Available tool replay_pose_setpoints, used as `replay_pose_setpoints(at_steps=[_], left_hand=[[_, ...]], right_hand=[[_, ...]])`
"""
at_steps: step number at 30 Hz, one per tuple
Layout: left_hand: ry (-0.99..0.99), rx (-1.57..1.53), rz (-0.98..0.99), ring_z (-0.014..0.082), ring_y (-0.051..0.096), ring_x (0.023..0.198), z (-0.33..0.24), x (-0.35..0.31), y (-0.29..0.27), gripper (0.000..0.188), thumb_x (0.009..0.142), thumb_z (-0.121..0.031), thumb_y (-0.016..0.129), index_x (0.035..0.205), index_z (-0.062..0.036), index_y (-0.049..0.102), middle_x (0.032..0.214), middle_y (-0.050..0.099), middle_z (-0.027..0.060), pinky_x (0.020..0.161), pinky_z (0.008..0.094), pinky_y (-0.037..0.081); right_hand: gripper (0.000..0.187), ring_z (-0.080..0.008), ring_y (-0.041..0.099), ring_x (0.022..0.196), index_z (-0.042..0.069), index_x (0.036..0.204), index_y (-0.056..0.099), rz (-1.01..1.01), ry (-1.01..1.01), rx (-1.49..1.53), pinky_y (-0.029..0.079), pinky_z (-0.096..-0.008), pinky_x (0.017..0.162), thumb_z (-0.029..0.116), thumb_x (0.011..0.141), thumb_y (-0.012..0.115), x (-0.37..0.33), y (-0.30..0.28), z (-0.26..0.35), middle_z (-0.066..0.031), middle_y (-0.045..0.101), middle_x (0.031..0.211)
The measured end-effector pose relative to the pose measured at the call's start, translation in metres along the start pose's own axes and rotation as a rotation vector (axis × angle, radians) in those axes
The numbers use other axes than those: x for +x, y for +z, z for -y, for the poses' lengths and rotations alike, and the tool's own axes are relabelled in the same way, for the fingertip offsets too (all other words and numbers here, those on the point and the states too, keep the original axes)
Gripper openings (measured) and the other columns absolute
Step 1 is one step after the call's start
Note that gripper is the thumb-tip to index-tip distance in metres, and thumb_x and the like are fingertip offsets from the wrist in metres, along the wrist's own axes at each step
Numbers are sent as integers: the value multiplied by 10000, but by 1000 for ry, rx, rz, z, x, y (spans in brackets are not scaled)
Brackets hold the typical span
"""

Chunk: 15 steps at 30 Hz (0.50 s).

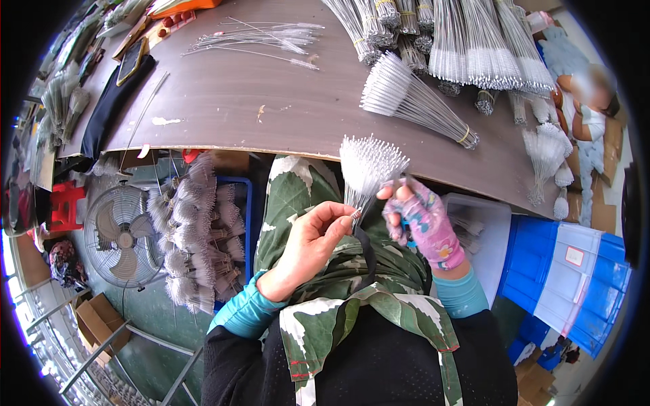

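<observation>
A bundle of white bristled wire brushes stands bristles up over my lap, at the table's front edge. My left hand, bare, pinches its gathered wire stems below the bristles. To the right of the bundle is my right hand, in a pink floral glove with bare fingertips. Its fingers are curled, and a bit of blue shows between them; what they hold is too small to make out. A dark strap hangs below the stems, across a camouflage apron.
On the brown table lie a tied brush bundle, loose brushes and a phone. More bundles are stacked far right. Below left are a fan and hanging brushes; blue-and-white crates stand right. Another person is beyond.
</observation>
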<state>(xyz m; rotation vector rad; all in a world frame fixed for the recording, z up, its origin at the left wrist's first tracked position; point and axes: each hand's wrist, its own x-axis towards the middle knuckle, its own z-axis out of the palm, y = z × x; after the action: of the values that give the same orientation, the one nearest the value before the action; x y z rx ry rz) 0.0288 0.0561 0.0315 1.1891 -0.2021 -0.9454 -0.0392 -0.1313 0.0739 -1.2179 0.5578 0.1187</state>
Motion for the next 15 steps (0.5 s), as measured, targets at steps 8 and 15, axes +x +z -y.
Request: replay_pose_setpoints(at_steps=[8,15], left_hand=[[37,-18,-61,25,500,742,5,-2,2,120,910,-87,564,1004,-13,574,827,571,-27,657,174,413],[64,35,-37,17,484,700,7,0,-1,122,910,-98,565,1001,-17,579,801,569,-31,619,173,405]], right_hand=[[139,-59,506,541,67,1000,571,-10,113,-106,354,-181,443,138,882,584,5,19,-3,5,554,736],[171,-43,510,578,48,1034,588,-25,-171,-230,418,-197,500,84,868,604,10,20,-16,13,590,766]])
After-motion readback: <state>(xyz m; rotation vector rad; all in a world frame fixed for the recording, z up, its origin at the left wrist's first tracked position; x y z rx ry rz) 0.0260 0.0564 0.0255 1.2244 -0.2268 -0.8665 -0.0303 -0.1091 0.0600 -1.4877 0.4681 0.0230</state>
